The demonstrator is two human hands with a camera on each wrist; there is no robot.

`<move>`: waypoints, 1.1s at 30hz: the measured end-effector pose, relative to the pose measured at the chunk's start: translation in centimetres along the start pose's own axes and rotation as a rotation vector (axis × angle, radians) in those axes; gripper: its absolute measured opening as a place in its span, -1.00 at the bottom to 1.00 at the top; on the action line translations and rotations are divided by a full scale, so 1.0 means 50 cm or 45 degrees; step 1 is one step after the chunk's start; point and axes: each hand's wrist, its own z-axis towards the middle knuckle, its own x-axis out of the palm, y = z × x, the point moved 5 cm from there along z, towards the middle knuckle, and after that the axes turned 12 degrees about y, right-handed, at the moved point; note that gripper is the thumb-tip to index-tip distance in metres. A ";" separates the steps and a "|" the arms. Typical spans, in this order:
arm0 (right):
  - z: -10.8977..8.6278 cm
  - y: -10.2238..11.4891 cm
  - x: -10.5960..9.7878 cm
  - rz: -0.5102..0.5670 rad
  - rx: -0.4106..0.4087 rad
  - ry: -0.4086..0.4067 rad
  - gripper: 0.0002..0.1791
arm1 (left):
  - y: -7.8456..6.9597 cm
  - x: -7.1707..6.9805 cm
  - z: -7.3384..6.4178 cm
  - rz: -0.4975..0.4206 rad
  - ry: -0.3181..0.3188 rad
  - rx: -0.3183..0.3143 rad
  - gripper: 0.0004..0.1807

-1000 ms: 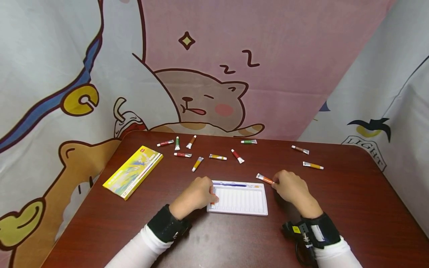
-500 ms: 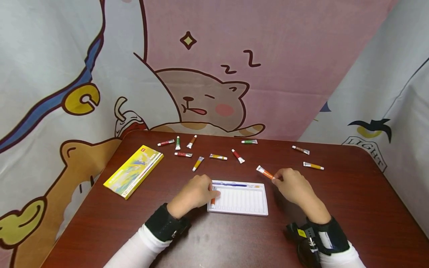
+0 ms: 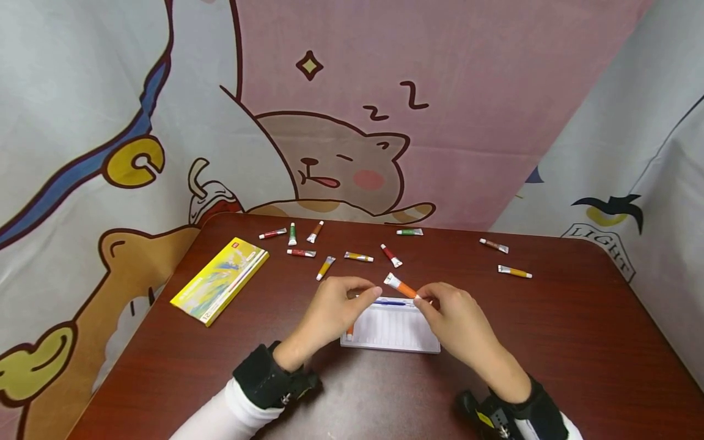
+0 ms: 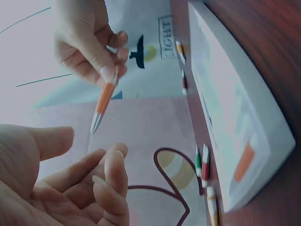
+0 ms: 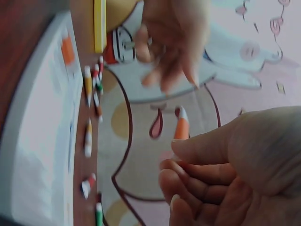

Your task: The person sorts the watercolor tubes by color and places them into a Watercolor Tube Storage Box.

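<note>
My right hand [image 3: 459, 321] pinches an orange paint tube [image 3: 400, 285] by its cap end, holding it over the back edge of a white plastic tray [image 3: 393, 333]. The tube's flat silver end points left, toward my left hand [image 3: 332, 311]. In the left wrist view, the left thumb and fingers are spread apart just short of the held tube [image 4: 104, 100], with nothing between them. Another orange tube [image 3: 350, 332] lies in the tray's leftmost slot, partly hidden by the left hand in the head view. A blue paintbrush [image 3: 389, 302] lies along the tray's back groove.
Several small paint tubes lie scattered behind the tray, among them a yellow one [image 3: 359, 257] and a red one [image 3: 391, 255]. A brown tube [image 3: 494, 245] and an ochre tube [image 3: 514, 271] lie at right. A yellow box [image 3: 220, 281] rests at left.
My right hand has lifted the orange tube off the table and brought it left over the tray. The left hand has let go of the tube in the tray and risen toward the right hand.
</note>
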 end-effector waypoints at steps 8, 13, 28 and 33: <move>-0.016 0.036 0.033 0.025 -0.118 -0.071 -0.90 | 0.006 0.022 0.001 -0.392 0.054 -0.109 -0.81; -0.016 0.041 0.034 0.054 -0.177 -0.127 -0.87 | 0.007 0.028 0.003 -0.521 0.033 -0.145 -0.84; 0.020 -0.027 -0.010 0.158 -0.022 -0.054 -0.88 | 0.015 0.010 0.009 -0.534 -0.060 -0.104 -0.96; 0.027 -0.075 -0.015 0.087 0.146 0.116 -0.75 | 0.032 0.015 0.009 -0.215 -0.017 -0.151 -1.00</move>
